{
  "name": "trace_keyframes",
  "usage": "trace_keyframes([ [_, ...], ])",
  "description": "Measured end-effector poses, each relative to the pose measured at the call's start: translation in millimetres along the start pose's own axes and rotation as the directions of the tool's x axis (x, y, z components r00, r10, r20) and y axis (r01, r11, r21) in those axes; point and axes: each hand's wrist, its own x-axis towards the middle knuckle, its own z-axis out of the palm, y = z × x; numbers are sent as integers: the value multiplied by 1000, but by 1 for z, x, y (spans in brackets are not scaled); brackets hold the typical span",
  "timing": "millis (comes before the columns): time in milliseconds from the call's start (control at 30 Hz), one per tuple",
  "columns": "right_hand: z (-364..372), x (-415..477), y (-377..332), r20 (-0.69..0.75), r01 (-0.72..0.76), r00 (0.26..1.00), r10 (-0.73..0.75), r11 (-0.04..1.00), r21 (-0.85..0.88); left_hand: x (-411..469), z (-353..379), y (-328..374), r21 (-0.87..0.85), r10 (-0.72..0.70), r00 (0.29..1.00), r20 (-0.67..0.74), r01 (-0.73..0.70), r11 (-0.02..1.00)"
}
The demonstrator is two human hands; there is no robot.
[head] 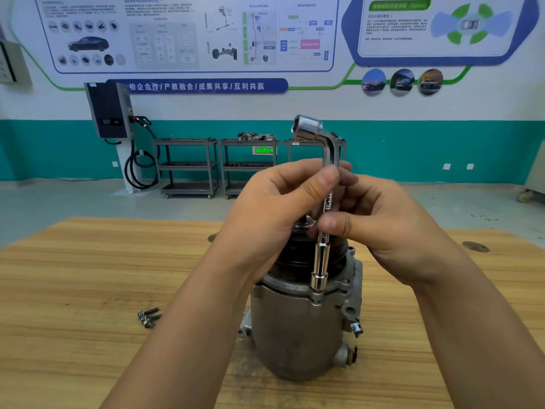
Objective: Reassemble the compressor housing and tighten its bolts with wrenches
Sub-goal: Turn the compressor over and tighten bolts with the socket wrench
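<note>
1. Compressor housing [295, 335] stands upright on the tabletop [88, 290], close to the middle of the near edge.
2. Loose bolts [149, 317] lie to its left, apart from it.
3. L-shaped socket wrench [320, 261] stands upright, lower socket seated on the housing's flange.
4. Right hand [392, 228] pinches the wrench mid-shaft; left hand [274, 208] pinches it higher up.
5. Beyond the far edge, metal carts [188, 166] stand by the wall.
</note>
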Motion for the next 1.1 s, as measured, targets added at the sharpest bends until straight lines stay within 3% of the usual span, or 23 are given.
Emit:
trace_keyframes([
  [167,6,1,0,-73,-5,997,-7,987,-158,0,5,0,37,17,1000,-8,-17,999],
  [433,8,2,-1,-78,-43,997,25,970,-239,1,2,-1,43,-15,998,-53,18,999],
  [933,-6,-4,0,148,-9,989,-1,997,72,-1,1,-1,-17,-16,999,28,16,1000],
  [1100,-7,-4,2,112,-18,994,4,992,122,-1,1,1,-3,-8,999,33,8,1000],
])
